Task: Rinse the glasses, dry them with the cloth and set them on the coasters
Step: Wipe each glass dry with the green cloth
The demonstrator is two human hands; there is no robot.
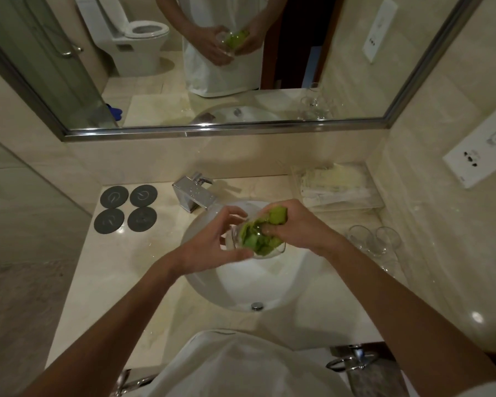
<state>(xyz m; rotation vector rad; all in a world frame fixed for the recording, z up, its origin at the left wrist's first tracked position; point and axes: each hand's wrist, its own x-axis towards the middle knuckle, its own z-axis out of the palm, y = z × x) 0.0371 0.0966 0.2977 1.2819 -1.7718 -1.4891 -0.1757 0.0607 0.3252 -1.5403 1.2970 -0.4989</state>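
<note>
Four coasters are lying bare in a square at the far left corner of the counter, so no glass is set down yet. Two hands are meeting over the sink, just in front of the tap. The left hand is cradling a clear glass, its fingers curled round the base end with some fingertips lifted and spread. The right hand is gripping a green cloth, fingers closed tight on the wad, and is pushing it into the mouth of the glass. This is looking like the drying step on the first glass.

Lying tilted, the glass is keeping its long axis running roughly left to right between the two palms, mouth toward the right hand. Judging by that, the cloth will need to be drawn out rightward before the glass can be turned upright. The coasters are sitting well to the left of the glass and farther back, on the left hand's side, so that hand is the nearer one for carrying it over.

More glasses are waiting near the right edge of the counter, close beside the right forearm; their number is hard to tell. Behind them, at the far right corner, a clear tray is holding folded white items.
</note>
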